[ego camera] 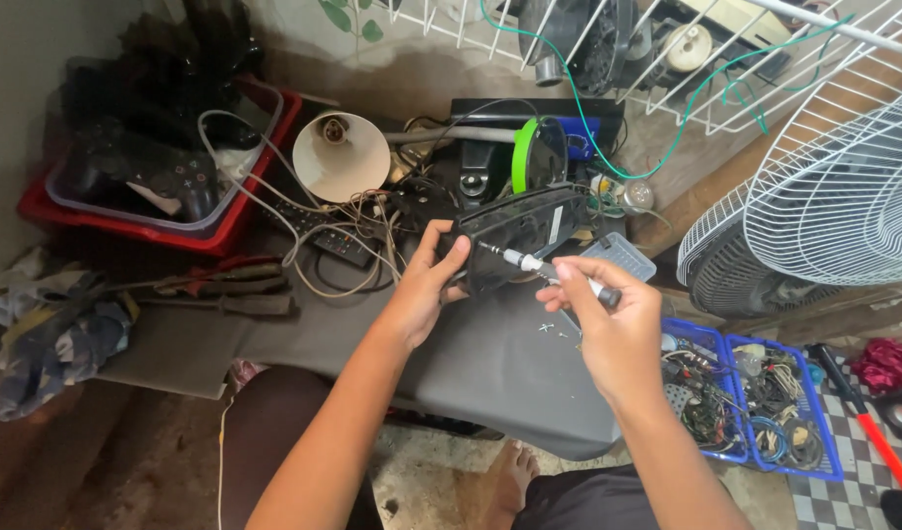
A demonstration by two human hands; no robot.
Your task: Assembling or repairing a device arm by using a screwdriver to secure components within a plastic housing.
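A low grey cloth-covered work surface (490, 363) fills the middle, sitting over a rough concrete floor, and it's crowded along its far edge. Left hand (426, 280) is clamped round the near end of a black plastic device casing (520, 236), thumb on top, holding it tilted just off the cloth. Right hand (608, 329) pinches a slim silver-and-black screwdriver (549, 270), its tip touching the casing. Beyond the left hand, a cream lamp shade with bulb (341, 155) lies in tangled cables; farther left, a red tray of black game controllers (157, 167). Right of the right hand, blue wire-filled baskets (755, 402) and a white fan grille (834, 196).
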